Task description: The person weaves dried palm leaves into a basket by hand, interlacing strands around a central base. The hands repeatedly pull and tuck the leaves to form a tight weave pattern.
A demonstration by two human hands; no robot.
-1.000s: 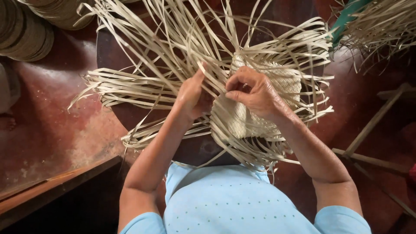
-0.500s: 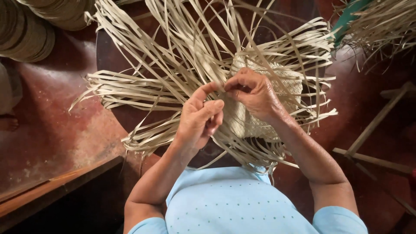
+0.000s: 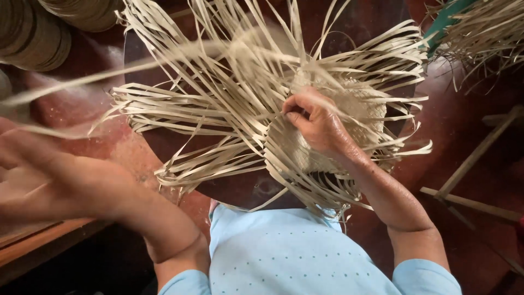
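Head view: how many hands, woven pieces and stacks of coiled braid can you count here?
Hands: 2, left hand and right hand
Woven pieces: 1, woven piece
Coil stacks: 2, left stack and top stack
Total: 5

Light blue short-sleeved top with tiny dark dots all over, sleeves ending way up the arm. Bare forearms, no rings or watch showing.
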